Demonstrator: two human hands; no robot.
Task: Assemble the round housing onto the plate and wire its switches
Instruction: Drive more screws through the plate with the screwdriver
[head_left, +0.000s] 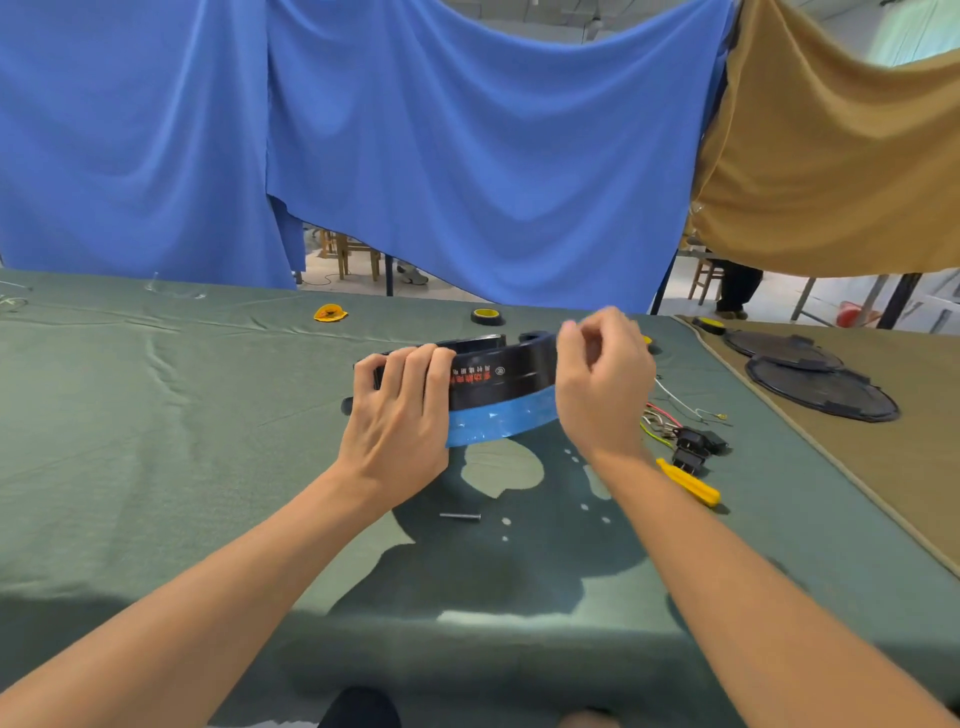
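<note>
In front of you the round housing (498, 374) is glossy black, with red and white lettering across its side and a bright blue band along its lower edge. The worktop (156, 415) cloth is a dull grey-green. At the right of the frame it gives way to a tan cloth (893, 457) carrying black round plates (821, 387). The screwdriver (688, 483) handle is yellow. The switches (693, 447) are black, their wires (655, 415) red, white and yellow-green. Across the top, a blue curtain (415, 130) hangs beside a mustard curtain (831, 156).
</note>
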